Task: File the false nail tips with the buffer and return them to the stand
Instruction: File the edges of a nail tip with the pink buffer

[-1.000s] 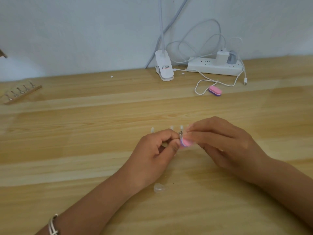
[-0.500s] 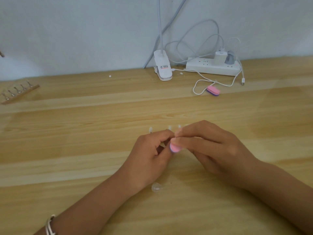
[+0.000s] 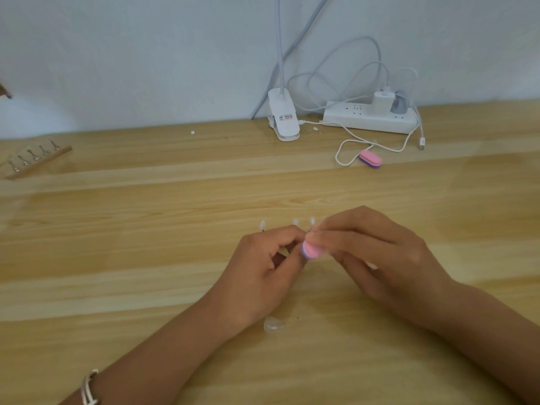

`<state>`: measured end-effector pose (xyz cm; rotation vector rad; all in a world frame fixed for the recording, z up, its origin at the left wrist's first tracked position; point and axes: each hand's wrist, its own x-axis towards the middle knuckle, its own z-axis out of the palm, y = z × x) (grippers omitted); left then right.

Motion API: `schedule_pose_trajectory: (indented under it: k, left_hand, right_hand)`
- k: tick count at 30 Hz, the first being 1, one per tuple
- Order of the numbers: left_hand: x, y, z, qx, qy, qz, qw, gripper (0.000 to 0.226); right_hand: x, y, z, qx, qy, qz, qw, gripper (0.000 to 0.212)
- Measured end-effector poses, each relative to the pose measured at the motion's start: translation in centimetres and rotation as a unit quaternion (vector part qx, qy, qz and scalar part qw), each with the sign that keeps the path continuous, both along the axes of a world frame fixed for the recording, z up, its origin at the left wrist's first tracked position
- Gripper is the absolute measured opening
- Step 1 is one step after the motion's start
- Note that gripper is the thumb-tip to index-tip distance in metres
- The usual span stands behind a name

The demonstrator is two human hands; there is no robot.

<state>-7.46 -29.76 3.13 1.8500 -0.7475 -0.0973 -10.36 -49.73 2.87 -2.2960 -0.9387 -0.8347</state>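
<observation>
The right hand [image 3: 380, 258] has its fingers clamped on the pink and purple buffer [image 3: 312, 250], thumb below and fingertips on top, at the middle of the worktop [image 3: 146, 229]. The left hand [image 3: 263, 273] meets it from the left, thumb and forefinger pinched together on the held tip [image 3: 309, 228]. Only a sliver of that tip shows between the 2 hands, so I cannot tell how it sits against the buffer.

A false tip looks like thin clear plastic: very light, slick and springy. It probably flicks away if squeezed at its free edge, so it is best held low, by the base or by its peg, with the edge left bare. The buffer seems to be a soft foam block that gives under pressure, so short light strokes should do.

Just beyond the hands, 3 nail tips [image 3: 295, 221] stand upright in a row. Their stand is hidden behind the fingers. A loose tip [image 3: 273, 324] lies flat near the left wrist.

At the far left a second stand [image 3: 35, 160] carries 5 metal pegs, and I see no tips on them. A spare buffer [image 3: 370, 159] lies far right, beside a white cable and near the power strip [image 3: 371, 119].
</observation>
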Motion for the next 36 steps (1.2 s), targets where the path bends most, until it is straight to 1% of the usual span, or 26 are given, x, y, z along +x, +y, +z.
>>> schedule_pose_trajectory:
  k: [2,3,7,11,16,20,24,26,29,33,36]
  left_hand:
    - [0.0,0.1,0.1,-0.01,0.006,-0.006,1.0,0.016]
    - [0.0,0.1,0.1,-0.01,0.011,-0.005,1.0,0.017]
    - [0.0,0.1,0.2,-0.001,0.024,-0.005,1.0,0.019]
    - [0.0,0.1,0.4,-0.017,0.028,-0.015,0.999,0.02]
    - [0.1,0.2,0.2,-0.008,0.034,-0.006,0.999,0.02]
    - [0.1,0.1,0.5,-0.025,0.043,-0.009,0.999,0.021]
    - [0.2,0.2,0.6,-0.029,0.057,-0.022,0.998,0.025]
    - [0.3,0.3,0.7,-0.037,0.066,-0.031,0.997,0.025]
    - [0.4,0.3,0.7,-0.04,0.078,-0.039,0.995,0.026]
    - [0.3,0.2,0.9,-0.034,0.074,-0.046,0.996,0.027]
    - [0.4,0.3,0.8,-0.048,0.08,-0.046,0.995,0.027]
  right_hand:
    - [-0.3,0.4,-0.2,-0.015,-0.009,0.029,0.999,0.023]
    - [-0.2,0.1,-0.1,-0.022,-0.009,0.028,0.999,0.023]
    - [0.4,-1.2,0.4,-0.011,-0.005,-0.02,1.0,0.026]
    - [-0.3,0.2,-0.1,-0.015,-0.016,0.032,0.999,0.022]
    - [0.3,-1.2,0.3,-0.016,-0.018,-0.011,1.0,0.025]
    - [-0.1,-0.1,-0.2,-0.025,-0.023,0.037,0.999,0.022]
    - [0.4,-1.3,0.3,-0.017,-0.025,-0.014,0.999,0.025]
    - [0.1,-0.5,0.0,-0.007,-0.029,0.0,1.0,0.022]
    - [-0.2,0.0,-0.2,-0.017,-0.04,0.032,0.999,0.018]
    - [0.3,-1.2,0.2,-0.005,-0.028,-0.009,1.0,0.022]
    - [-0.2,0.0,-0.2,-0.011,-0.033,0.026,0.999,0.02]
